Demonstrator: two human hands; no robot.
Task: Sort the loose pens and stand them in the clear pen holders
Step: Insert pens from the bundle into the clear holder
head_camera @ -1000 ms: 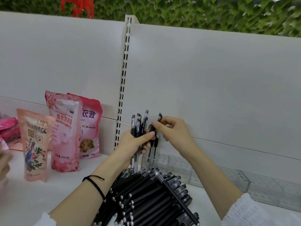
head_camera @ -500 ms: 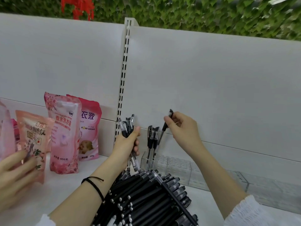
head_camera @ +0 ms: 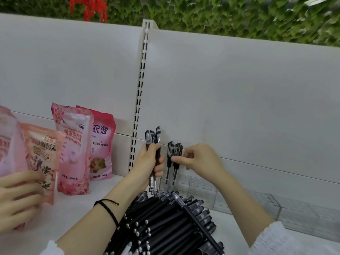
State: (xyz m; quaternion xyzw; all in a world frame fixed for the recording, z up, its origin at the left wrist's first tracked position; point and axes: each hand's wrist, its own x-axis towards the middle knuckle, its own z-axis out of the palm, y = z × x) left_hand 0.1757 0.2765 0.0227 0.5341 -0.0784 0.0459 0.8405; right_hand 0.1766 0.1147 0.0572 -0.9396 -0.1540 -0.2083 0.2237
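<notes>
Black pens (head_camera: 165,225) lie heaped on the white shelf (head_camera: 77,214) at centre bottom, caps mostly pointing away from the camera, w/ one long pen lying diagonally across the top of the pile. Left hand (head_camera: 149,162) is fisted round a small bunch of pens (head_camera: 153,140) – caps up, tips hanging just above the heap. Right hand (head_camera: 198,157) pinches thumb & forefinger on the standing pens (head_camera: 173,159), approx three of them, upright in the leftmost cell of the clear pen holders (head_camera: 239,201). That acrylic row runs off to the right along the back panel; the other cells look bare. Black cord bracelet (head_camera: 108,208) on the left wrist, white cuffs on both arms. Left side: pink detergent pouches (head_camera: 73,148) stand against the back wall – another person's hand (head_camera: 16,197) grips the nearest pouch at the frame edge.
</notes>
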